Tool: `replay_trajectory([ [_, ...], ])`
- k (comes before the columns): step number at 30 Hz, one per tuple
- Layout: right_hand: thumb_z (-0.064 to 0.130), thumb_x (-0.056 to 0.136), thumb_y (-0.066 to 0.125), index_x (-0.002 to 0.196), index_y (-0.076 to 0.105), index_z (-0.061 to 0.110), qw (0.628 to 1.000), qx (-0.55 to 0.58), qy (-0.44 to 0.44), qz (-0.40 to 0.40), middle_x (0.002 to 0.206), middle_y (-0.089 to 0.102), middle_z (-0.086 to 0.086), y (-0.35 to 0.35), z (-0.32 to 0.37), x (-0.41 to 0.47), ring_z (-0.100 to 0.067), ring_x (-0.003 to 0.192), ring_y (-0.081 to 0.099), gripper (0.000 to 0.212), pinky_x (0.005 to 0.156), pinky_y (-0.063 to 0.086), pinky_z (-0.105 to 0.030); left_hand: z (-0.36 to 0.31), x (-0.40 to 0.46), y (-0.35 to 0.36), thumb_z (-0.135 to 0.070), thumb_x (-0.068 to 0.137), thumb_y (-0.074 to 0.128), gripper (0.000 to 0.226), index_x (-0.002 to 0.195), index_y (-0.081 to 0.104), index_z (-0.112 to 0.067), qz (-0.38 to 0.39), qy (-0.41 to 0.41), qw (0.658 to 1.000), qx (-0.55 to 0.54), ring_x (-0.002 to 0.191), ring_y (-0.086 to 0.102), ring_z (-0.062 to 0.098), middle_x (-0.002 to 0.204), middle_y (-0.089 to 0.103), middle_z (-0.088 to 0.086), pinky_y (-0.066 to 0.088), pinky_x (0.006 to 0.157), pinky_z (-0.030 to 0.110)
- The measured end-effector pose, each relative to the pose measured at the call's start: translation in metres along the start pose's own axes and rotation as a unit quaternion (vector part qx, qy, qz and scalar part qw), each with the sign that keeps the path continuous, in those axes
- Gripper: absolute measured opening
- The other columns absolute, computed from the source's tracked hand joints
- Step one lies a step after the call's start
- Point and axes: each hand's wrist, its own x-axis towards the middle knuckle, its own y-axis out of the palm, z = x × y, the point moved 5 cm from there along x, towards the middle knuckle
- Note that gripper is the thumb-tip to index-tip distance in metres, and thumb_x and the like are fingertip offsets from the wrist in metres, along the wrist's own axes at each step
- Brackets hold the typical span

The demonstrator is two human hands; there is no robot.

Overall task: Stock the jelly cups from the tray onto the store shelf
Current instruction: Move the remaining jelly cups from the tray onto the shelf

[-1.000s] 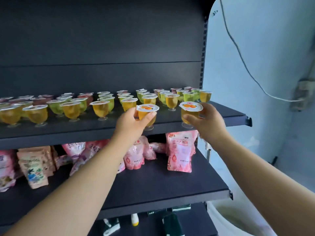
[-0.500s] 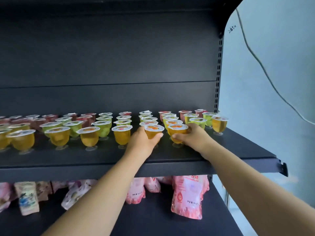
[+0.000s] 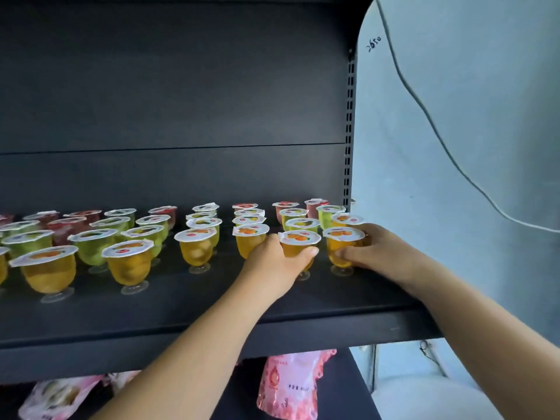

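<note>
Shelf (image 3: 181, 301) holds upright jelly cups (image 3: 298, 247), lids up.

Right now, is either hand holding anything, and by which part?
Each hand grips one orange jelly cup by its bowl, under the foil lid: left hand on one, right hand on another; both stand on the shelf.

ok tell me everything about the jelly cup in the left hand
The jelly cup is clear plastic, filled with orange-yellow jelly, sealed by a white foil lid printed with orange fruit. It stands upright on its small clear foot on the dark shelf, in the front row near the right end. The left hand grips its body, thumb across the front.
</note>
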Motion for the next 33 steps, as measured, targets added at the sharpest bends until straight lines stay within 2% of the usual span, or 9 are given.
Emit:
replay_trajectory([
  [2, 0.02, 0.084, 0.065, 0.103, 0.044, 0.027, 1.0, -0.009, -0.004, -0.003, 0.097, 0.055, 0.008, -0.007, -0.005, 0.002, -0.012, 0.095, 0.051, 0.029, 0.084, 0.036, -0.022, -0.006, 0.006, 0.008, -0.051, 0.087, 0.052, 0.052, 0.124, 0.046, -0.015, -0.007, -0.02, 1.0, 0.01, 0.098, 0.053, 0.016, 0.118, 0.056, 0.0, 0.045, 0.08, 0.029],
  [5, 0.021, 0.082, 0.065, 0.102, 0.046, 0.024, 1.0, -0.007, -0.005, -0.024, 0.094, 0.057, 0.006, -0.014, -0.011, 0.004, -0.01, 0.085, 0.054, 0.028, 0.074, 0.039, -0.021, -0.013, 0.011, 0.015, -0.05, 0.087, 0.051, 0.054, 0.125, 0.045, -0.012, -0.028, -0.043, 0.998, 0.028, 0.092, 0.05, 0.015, 0.119, 0.056, 0.002, 0.041, 0.075, 0.027],
  [10, 0.035, 0.081, 0.066, 0.122, 0.046, 0.014, 0.999, -0.021, 0.007, -0.046, 0.108, 0.058, 0.002, -0.014, -0.025, 0.018, -0.017, 0.093, 0.052, 0.05, 0.076, 0.036, -0.023, -0.017, 0.011, 0.016, -0.051, 0.089, 0.049, 0.058, 0.13, 0.041, -0.011, -0.059, -0.072, 0.994, 0.062, 0.118, 0.049, 0.023, 0.13, 0.051, 0.004, 0.035, 0.08, 0.026],
  [15, 0.032, 0.087, 0.06, 0.122, 0.052, 0.013, 0.998, -0.058, -0.019, -0.017, 0.101, 0.059, -0.003, -0.012, -0.019, 0.029, -0.011, 0.068, 0.049, 0.04, 0.071, 0.034, -0.023, -0.023, 0.006, 0.017, -0.049, 0.089, 0.051, 0.058, 0.134, 0.042, -0.013, -0.078, -0.095, 0.991, 0.06, 0.126, 0.044, 0.023, 0.139, 0.046, 0.003, 0.036, 0.093, 0.029],
  [21, 0.031, 0.088, 0.059, 0.127, 0.049, 0.009, 0.99, -0.134, -0.042, 0.019, 0.126, 0.054, -0.013, -0.013, -0.013, 0.014, -0.03, 0.113, 0.053, 0.046, 0.08, 0.038, -0.028, -0.024, -0.009, 0.023, -0.041, 0.088, 0.057, 0.051, 0.127, 0.047, -0.011, -0.067, -0.102, 0.979, 0.163, 0.118, 0.05, 0.026, 0.13, 0.053, 0.007, 0.039, 0.088, 0.028],
  [25, 0.028, 0.087, 0.061, 0.126, 0.046, 0.007, 0.995, -0.083, -0.038, 0.029, 0.125, 0.055, -0.01, -0.022, -0.016, -0.014, -0.028, 0.114, 0.052, 0.047, 0.083, 0.04, -0.027, -0.019, -0.043, 0.026, -0.045, 0.095, 0.04, 0.056, 0.139, 0.034, -0.011, -0.094, -0.102, 0.956, 0.259, 0.131, 0.038, 0.026, 0.145, 0.038, 0.009, 0.035, 0.102, 0.035],
  [29, 0.028, 0.086, 0.063, 0.131, 0.047, 0.014, 0.995, 0.003, -0.093, 0.016, 0.129, 0.053, -0.002, -0.01, -0.008, -0.076, -0.017, 0.116, 0.051, 0.05, 0.081, 0.034, -0.018, -0.01, -0.103, 0.029, -0.037, 0.1, 0.027, 0.051, 0.145, 0.026, -0.014, -0.144, 0.03, 0.952, 0.267, 0.144, 0.012, 0.013, 0.155, 0.02, 0.002, 0.005, 0.113, 0.022],
  [31, 0.025, 0.087, 0.062, 0.128, 0.051, 0.014, 0.992, 0.006, -0.126, 0.016, 0.128, 0.055, -0.001, 0.011, -0.004, -0.106, -0.015, 0.11, 0.052, 0.044, 0.082, 0.032, -0.014, 0.009, -0.137, 0.018, -0.035, 0.099, 0.032, 0.051, 0.145, 0.026, -0.014, -0.148, 0.028, 0.96, 0.235, 0.144, 0.011, 0.012, 0.156, 0.017, 0.001, 0.008, 0.112, 0.021],
  [33, 0.023, 0.088, 0.06, 0.127, 0.052, 0.014, 0.99, -0.013, -0.139, 0.031, 0.127, 0.055, -0.001, 0.04, -0.005, -0.131, -0.015, 0.109, 0.052, 0.04, 0.081, 0.032, -0.015, 0.03, -0.177, -0.003, -0.039, 0.094, 0.034, 0.053, 0.138, 0.038, -0.009, -0.157, 0.014, 0.959, 0.237, 0.139, 0.03, 0.021, 0.149, 0.033, 0.009, 0.027, 0.108, 0.028],
])
